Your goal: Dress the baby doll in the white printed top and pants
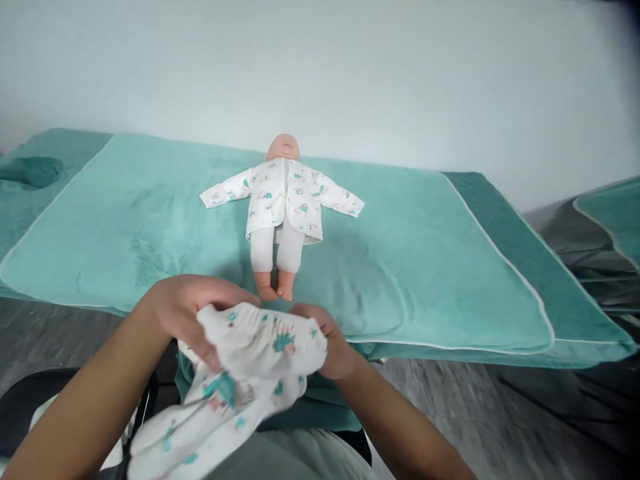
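Note:
Both my hands hold up a pair of white baby pants (200, 413) with green and pink prints and a gathered elastic waist. My left hand (193, 313) grips the waistband's left side, its fingers partly behind the cloth. At the other side of the waistband, my right hand (335, 343) pinches the edge; some of its fingers are hidden. Just beyond my hands a baby doll (283, 148) lies on its back, feet toward me. It wears a white printed jacket (300, 200) with sleeves spread out, and plain white cloth covers its legs down to the ankles.
The doll lies on a long bed with a green plush cover (425, 267) edged in white piping. A pale wall (320, 73) runs behind it. A black chair (45, 393) with white cloth stands at lower left. Another green-covered surface (615, 213) shows at far right.

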The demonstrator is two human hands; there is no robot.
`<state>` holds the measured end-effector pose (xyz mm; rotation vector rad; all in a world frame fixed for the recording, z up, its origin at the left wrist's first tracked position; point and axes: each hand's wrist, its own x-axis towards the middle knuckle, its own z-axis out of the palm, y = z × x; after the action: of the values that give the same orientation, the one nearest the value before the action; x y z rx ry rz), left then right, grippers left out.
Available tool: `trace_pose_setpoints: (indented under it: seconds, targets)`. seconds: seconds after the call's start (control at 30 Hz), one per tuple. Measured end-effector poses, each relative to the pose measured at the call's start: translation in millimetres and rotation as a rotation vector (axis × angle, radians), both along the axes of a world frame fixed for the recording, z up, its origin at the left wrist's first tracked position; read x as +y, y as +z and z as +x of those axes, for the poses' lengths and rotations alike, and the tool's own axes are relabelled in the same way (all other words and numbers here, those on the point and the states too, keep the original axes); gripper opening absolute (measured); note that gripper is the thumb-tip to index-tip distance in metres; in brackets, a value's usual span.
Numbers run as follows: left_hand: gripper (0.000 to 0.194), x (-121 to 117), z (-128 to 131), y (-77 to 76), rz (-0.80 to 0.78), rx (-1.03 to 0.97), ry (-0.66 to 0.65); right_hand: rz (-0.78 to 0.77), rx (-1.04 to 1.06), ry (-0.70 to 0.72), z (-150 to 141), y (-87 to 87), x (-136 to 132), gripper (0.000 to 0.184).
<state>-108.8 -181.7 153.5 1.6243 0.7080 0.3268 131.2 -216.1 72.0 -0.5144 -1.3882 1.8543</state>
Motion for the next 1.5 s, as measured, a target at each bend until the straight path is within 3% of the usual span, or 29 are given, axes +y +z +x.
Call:
trace_pose_setpoints:
  seconds: [0.07, 0.1, 0.17, 0.23, 0.33, 0.4, 0.5, 0.63, 0.8, 0.97, 1.13, 1.2, 1.3, 1.4, 1.5]
  targets:
    - [0.045, 5, 5, -1.5, -0.05, 0.11, -0.104, -0.153, -0.006, -0.237, -1, -10.8, 4, 0.03]
    - [0.047, 8, 9, -5.6, -0.07, 0.165, -0.062, -0.224, -0.011, -0.328, -1, -19.2, 7, 0.033]
    - [0.048, 13, 19, -20.8, -0.071, 0.259, 0.151, -0.306, -0.049, -0.455, 1, -40.9, 12, 0.034]
    - [0.045, 15, 32, -40.7, -0.019, 0.343, 0.299, -0.288, -0.154, -0.532, 7, -64.2, 14, 0.028]
    - [0.035, 12, 53, -65.0, 0.137, 0.469, 0.348, -0.169, -0.34, -0.625, 18, -89.7, 11, 0.023]
    - [0.029, 9, 64, -72.1, 0.258, 0.54, 0.361, -0.1, -0.435, -0.654, 22, -96.6, 9, 0.024]
    - [0.025, 7, 73, -70.6, 0.345, 0.618, 0.338, -0.045, -0.513, -0.64, 21, -96.7, 11, 0.027]
    - [0.035, 9, 73, -61.9, 0.276, 0.497, 0.287, -0.033, -0.528, -0.605, 19, -94.0, 16, 0.029]
    - [0.048, 15, 67, -59.2, 0.063, 0.335, 0.332, 0.019, -0.432, -0.614, 25, -90.5, 21, 0.023]
    - [0.057, 24, 66, -56.9, -0.194, 0.094, 0.356, 0.012, -0.305, -0.684, 29, -75.5, 44, 0.023]
    - [0.067, 47, 60, -44.9, -0.379, -0.032, 0.243, 0.136, -0.249, -0.717, 28, -68.2, 80, 0.015]
    - [0.066, 59, 58, -40.1, -0.335, -0.007, 0.252, 0.152, -0.24, -0.737, 28, -70.8, 93, 0.013]
    - [0.044, 77, 61, -38.7, -0.091, 0.096, 0.386, 0.104, -0.251, -0.764, 25, -76.6, 109, 0.02]
    - [0.024, 93, 73, -45.6, 0.186, 0.173, 0.525, 0.024, -0.24, -0.794, 16, -78.0, 121, 0.029]
    - [0.019, 103, 88, -54.7, 0.365, 0.183, 0.587, -0.125, -0.14, -0.783, 6, -72.8, 129, 0.032]
